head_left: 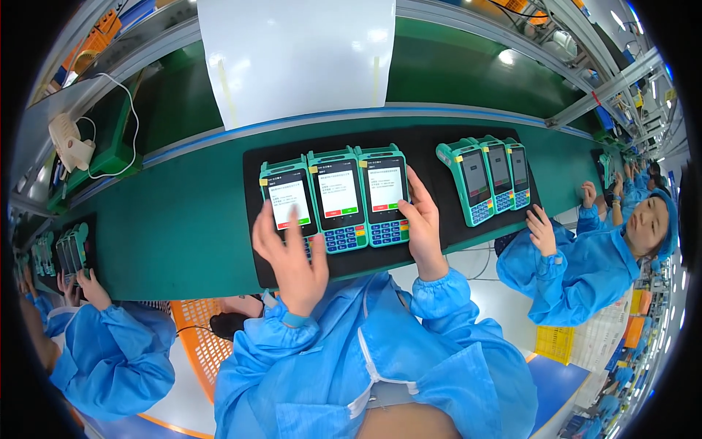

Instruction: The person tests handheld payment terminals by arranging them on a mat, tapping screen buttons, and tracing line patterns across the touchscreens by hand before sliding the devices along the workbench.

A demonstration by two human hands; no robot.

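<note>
Three green handheld payment terminals lie side by side before me on a black mat (pixel 439 137). The left terminal (pixel 281 192), the middle terminal (pixel 337 192) and the right terminal (pixel 385 179) all have lit white screens with a red and a green button. My left hand (pixel 294 267) is over the lower part of the left terminal, fingers spread and slightly blurred, hiding much of its keypad. Whether a fingertip touches the screen I cannot tell. My right hand (pixel 425 230) grips the right terminal's right edge, its thumb at the screen's lower right corner.
Three more terminals (pixel 479 190) stand on the mat to the right, near a co-worker's hand (pixel 541 230). Another co-worker (pixel 117 344) handles terminals (pixel 72 249) at the far left. A white sheet (pixel 296 58) hangs behind the green bench (pixel 175 227). An orange crate (pixel 196 329) sits below.
</note>
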